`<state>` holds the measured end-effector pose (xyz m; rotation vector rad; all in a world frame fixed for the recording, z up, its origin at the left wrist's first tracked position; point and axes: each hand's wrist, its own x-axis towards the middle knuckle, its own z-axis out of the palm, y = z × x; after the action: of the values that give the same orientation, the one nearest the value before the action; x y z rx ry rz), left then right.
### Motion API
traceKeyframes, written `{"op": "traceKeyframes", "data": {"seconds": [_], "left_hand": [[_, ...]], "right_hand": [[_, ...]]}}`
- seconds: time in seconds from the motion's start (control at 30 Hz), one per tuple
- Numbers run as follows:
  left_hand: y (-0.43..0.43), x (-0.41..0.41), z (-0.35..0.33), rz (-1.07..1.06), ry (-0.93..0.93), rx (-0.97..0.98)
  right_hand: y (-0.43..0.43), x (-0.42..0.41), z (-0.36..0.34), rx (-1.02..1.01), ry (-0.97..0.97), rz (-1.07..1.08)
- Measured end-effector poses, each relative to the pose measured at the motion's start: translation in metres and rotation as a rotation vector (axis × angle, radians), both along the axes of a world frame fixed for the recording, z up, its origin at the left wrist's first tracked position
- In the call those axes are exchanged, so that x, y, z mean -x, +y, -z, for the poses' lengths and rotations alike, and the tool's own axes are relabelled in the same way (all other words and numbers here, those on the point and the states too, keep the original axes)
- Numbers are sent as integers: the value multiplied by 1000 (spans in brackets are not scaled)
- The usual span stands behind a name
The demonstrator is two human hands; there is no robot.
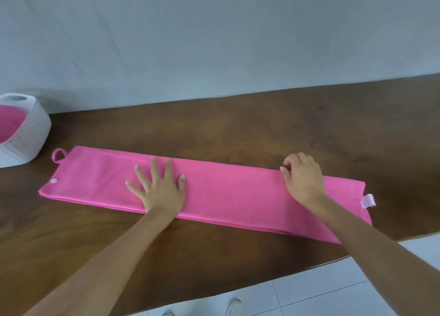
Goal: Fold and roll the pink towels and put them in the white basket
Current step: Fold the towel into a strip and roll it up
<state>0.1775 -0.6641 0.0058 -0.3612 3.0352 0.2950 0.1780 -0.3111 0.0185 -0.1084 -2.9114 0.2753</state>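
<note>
From the head view, a pink towel (226, 196) lies folded into a long, narrow strip on the wooden table (238, 129), running under both hands. The left hand (158, 189) lies flat on it with fingers spread wide, pressing the layers down and gripping nothing. The right hand (302, 180) has its fingers curled at the strip's far edge and appears to pinch that edge, though the fingertips are partly hidden by the knuckles. Well off to the left of the left hand stands the white basket (31, 134), cut by the frame and showing pink inside. Between that hand and the basket, the towel's hanging loop (58, 156) pokes out at the far corner. Just past the right hand's wrist side, a white label (367, 201) sticks out of the strip's end. The risk from here is the stacked layers sliding apart. If the right hand tugs its edge while the left presses only the middle, the ends could skew and the roll would come out cone-shaped. The strip's right-hand corner also sits close to the table's near edge and could slip off if pulled.
</note>
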Motion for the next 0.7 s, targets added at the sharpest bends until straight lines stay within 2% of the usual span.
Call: {"op": "traceKeyframes", "data": {"seconds": [0.13, 0.23, 0.3, 0.5, 0.7], "left_hand": [[-8, 6, -2, 540, 20, -9], [-15, 13, -1, 710, 17, -15], [-23, 17, 0, 752, 16, -21], [-51, 20, 3, 783, 0, 23], [-110, 27, 4, 692, 4, 55]], "right_hand": [[-63, -9, -8, 195, -55, -85], [-121, -18, -13, 346, -173, -141], [-150, -20, -11, 343, -244, -109], [-212, -20, -1, 87, -488, 35], [-221, -26, 11, -51, -453, 71]]}}
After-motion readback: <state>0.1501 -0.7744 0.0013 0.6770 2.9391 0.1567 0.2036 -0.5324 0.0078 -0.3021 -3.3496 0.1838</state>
